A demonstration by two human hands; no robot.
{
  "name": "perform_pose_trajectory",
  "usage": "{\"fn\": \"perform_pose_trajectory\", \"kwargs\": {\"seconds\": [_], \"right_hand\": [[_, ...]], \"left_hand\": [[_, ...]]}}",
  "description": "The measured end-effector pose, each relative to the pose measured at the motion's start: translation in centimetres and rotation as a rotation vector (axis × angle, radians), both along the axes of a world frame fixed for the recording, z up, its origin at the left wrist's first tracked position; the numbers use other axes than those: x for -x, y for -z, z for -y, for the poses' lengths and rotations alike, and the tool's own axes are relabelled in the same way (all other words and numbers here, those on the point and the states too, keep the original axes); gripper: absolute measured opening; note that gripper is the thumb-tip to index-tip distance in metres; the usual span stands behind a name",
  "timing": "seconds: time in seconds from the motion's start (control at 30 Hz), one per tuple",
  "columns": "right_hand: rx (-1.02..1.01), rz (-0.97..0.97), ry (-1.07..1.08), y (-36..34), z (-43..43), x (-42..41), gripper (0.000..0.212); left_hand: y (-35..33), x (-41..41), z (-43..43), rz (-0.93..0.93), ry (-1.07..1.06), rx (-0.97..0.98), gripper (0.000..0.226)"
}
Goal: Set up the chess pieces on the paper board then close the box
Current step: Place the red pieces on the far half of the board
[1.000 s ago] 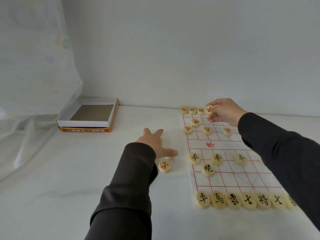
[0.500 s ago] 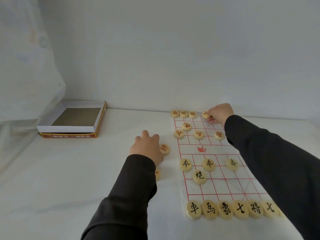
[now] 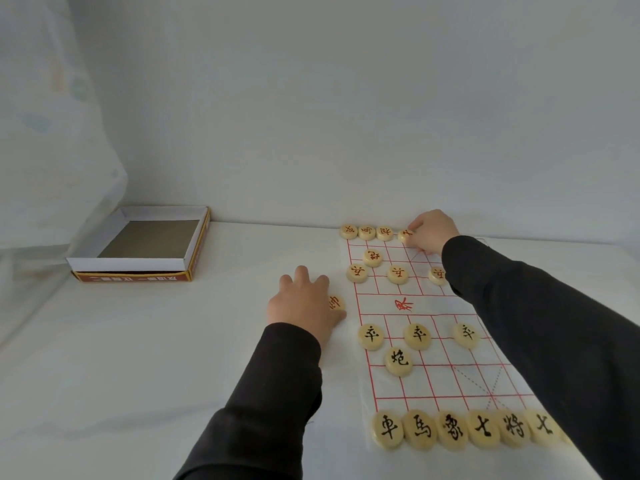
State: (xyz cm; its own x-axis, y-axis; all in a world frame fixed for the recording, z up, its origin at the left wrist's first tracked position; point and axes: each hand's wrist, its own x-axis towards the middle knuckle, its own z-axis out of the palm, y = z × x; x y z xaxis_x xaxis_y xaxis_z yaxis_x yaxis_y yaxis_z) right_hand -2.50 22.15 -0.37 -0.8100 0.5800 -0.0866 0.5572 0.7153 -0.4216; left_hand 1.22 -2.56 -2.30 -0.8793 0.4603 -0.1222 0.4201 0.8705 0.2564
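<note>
chess pieces [image 3: 398, 361], round pale wooden discs, lie on thin paper board [image 3: 445, 384].

Tabletop [image 3: 138, 358] btwn box [image 3: 128, 264] & left hand [image 3: 304, 306] open; pieces [image 3: 398, 362] crowd board [image 3: 433, 382] rows.

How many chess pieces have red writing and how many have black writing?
Red-lettered pieces: 9, one pinched by the right hand
Black-lettered pieces: 10
Total: 19 in view; the sleeves may hide more.

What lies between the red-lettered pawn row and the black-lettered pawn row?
Head view: only the paper board's blank middle band with one printed red character; no pieces visible.
</note>
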Motion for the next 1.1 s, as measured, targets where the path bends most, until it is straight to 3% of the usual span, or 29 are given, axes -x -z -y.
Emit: {"fn": "perform_pose_trajectory", "kwargs": {"seconds": [0.17,0.37,0.5,0.6,0.77,0.93,1.1], "right_hand": [[-0.079,-0.04,-0.01,0.4,0.2,0.1,0.032],[-0.152,-0.165,-0.057,0.1,1.8,-0.4,0.035],[-0.132,-0.266,-0.218,-0.9,5.3,-1.2,0.031],[-0.077,-0.239,-0.401,-1.2,8.1,-2.0,0.025],[-0.038,-0.138,-0.647,-1.1,11.4,-3.2,0.022],[-0.03,-0.009,-0.701,-1.4,12.5,-3.9,0.023],[-0.089,0.176,-0.693,-1.4,12.6,-4.5,0.033]], "left_hand": [[0.0,0.4,0.4,0.028,0.031,-0.037,0.051],[-2.3,1.4,3.4,0.313,0.044,-0.138,0.083],[-3.4,1.7,5.4,0.337,0.039,-0.029,0.094],[-4.0,1.5,6.5,0.378,0.014,0.116,0.099],[-3.8,0.9,6.6,0.346,0.009,0.337,0.076],[-3.0,0.9,5.8,0.287,-0.014,0.238,0.055],[-2.5,1.3,4.9,0.263,-0.017,0.071,0.059]]}}
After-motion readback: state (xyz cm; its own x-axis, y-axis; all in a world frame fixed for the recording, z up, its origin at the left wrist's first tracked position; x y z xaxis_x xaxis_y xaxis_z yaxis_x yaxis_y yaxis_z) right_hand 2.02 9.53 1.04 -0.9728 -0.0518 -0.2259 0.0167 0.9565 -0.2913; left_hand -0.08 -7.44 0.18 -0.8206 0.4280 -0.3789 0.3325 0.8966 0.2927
